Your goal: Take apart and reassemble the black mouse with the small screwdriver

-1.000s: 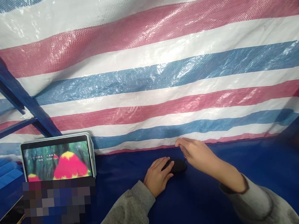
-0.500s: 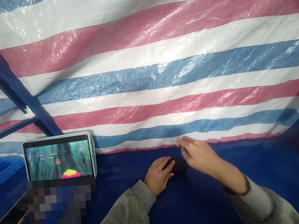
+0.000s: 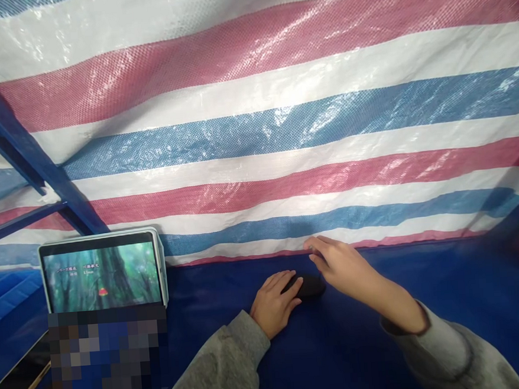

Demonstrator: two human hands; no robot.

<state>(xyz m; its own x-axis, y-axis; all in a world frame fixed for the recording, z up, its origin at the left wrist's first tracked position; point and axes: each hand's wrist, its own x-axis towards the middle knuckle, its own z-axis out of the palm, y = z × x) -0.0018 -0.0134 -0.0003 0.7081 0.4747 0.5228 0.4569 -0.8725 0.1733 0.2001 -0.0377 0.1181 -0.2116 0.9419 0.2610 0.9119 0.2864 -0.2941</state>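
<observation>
Head view, and both hands are busy around one spot; the left hand lies over the left end of a black oval object, fingers slightly apart on top; whether it grips or only presses, I cannot tell; the object sits flat on the blue surface, between the two hands, not far from the foot of the striped tarpaulin; and here's the right hand, up by the object's right end, wrist bent, thumb and forefinger drawn narrow; anything pinched there is too small to make out, and so is whether it touches the object!

As for progress, this looks like the thick of the handling, with one hand steadying and the other working, by my reading; no part of the object shows as finished, its underside is hidden, and how much is done or left simply cannot be read from here.

Over on the left, a tablet in a pale case stands propped up, a forest scene on its screen; a phone lies at a slant lower down; a blue metal frame slopes down behind the tablet.
</observation>
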